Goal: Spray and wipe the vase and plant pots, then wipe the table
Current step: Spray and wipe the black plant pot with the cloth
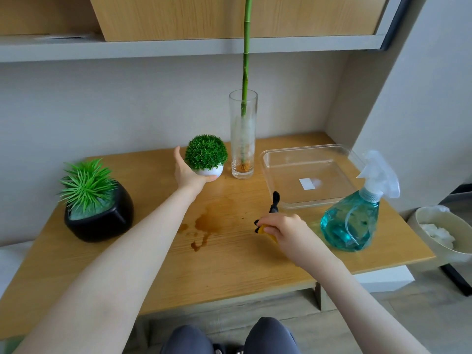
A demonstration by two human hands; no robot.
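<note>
We have our left hand (187,172) cupped round the left side and underside of the small white pot (210,171) with the round green bush, thumb up beside the leaves and fingertips showing under the pot's right edge; whether the pot sits on the table (229,264) or is just lifted off it we cannot tell. Our right hand (283,229) is curled over a yellow cloth (267,231) with black trim, low over the table near the front, and a black strip of it sticks up toward the clear tray (306,172).

What matters next, we judge, is the line between the two hands: the pot lies up and to the left of the cloth, well apart, with the brown spill (209,221) on the wood between them. So either the pot comes toward us or the cloth goes out over the spill to meet it. The pot is round and squat, with no long axis to mind, so the cloth can wrap it from any side our left fingers leave bare, chiefly the right and front.

The spray bottle (351,221) stands just to the right of our right hand, nearer to it than to the left. The glass vase (243,134) stands just to the right of the pot, the black pot (102,215) well to the left
</note>
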